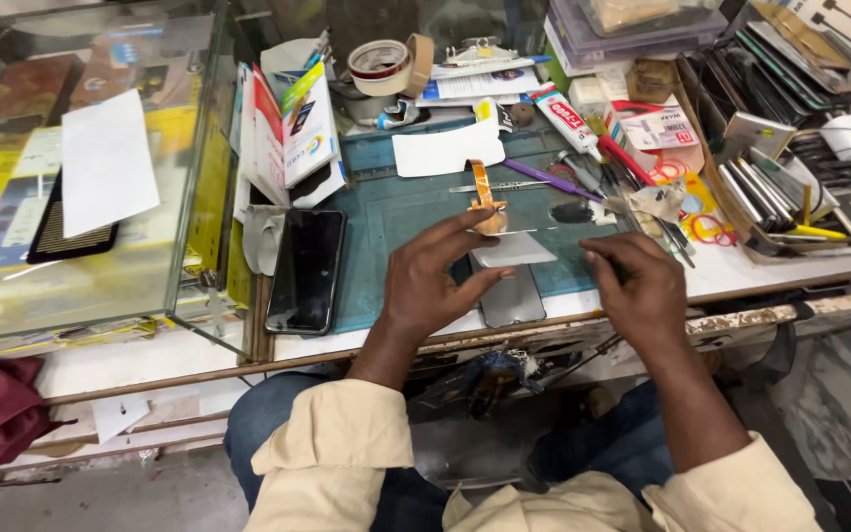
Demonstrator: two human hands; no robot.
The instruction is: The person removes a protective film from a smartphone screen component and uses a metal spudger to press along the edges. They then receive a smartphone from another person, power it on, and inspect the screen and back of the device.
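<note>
- Beyond my fingers, a white tube (565, 116) with a red label lies slanted; beside it sits a white-and-red packet (654, 128).
- Far left, white-and-red booklets (288, 133) lean against a glass case (81, 167).
- My left hand (432, 281) pinches a thin pale panel (512, 249) over the teal mat (386, 217), its orange ribbon (483, 185) rising behind my fingertips.
- My right hand (637, 288) is loosely curled; what it grips, I cannot tell.
- A black phone (306, 270) lies just left.

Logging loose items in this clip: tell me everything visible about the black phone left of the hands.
The black phone is a slim, glossy rectangular slab with rounded corners, its dark face reflecting light. It lies flat, long side running away from the person, straddling the left edge of the teal cutting mat. Neither hand touches it; the left hand is nearest.
</note>
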